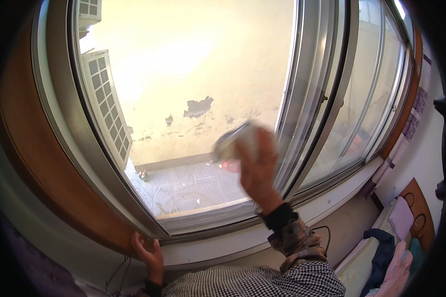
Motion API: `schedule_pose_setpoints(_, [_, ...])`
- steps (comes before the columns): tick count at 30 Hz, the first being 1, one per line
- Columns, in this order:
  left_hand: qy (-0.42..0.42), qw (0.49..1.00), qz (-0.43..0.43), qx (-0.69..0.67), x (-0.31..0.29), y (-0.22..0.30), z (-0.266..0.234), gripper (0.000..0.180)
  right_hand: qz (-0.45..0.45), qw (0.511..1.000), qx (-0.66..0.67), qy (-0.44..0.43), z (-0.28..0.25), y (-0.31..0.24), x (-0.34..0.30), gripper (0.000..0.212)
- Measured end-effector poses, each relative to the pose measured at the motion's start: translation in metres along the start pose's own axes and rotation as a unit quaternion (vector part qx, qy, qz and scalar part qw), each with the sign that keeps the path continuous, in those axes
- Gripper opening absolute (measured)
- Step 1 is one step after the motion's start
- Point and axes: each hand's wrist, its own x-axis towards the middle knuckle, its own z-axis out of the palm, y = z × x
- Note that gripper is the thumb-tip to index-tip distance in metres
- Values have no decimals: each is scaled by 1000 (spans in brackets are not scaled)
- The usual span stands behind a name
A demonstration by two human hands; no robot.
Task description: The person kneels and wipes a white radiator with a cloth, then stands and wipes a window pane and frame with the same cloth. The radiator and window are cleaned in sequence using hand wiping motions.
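Observation:
My right hand (260,171) is raised in front of the window pane (193,74), closed round a pale, pad-like cloth (235,141). Motion smears the cloth and fingers, so its folds and whether it touches the glass cannot be made out. Low on the left, my left hand (150,252) rests at the bottom corner of the window, by the brown wooden trim (106,232). Its fingers are a little bent and apart, with nothing in them. A metal window frame (148,218) surrounds the pane.
A second sliding panel (354,114) stands to the right. Below runs a white sill (327,203). A bed (357,270) with clothes lies at lower right, beside a purple-patterned curtain (416,109). Outside are a peeling wall, a paved ledge (183,190) and a white grille (106,99).

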Motion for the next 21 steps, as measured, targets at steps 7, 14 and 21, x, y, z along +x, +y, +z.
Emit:
schedule_pose_setpoints(7, [33,998,-40,33,46,35,35,73,139,988,-3,60,-21,35,-4,54])
schedule_pose_setpoints(14, [27,993,-94,65,74,39,35,55,74,994,13,-82,-44,28,-47,52])
schedule_pose_setpoints(21, [-18,995,-99,7,91,10,38,47,61,988,-79,121,-70,147,74,53])
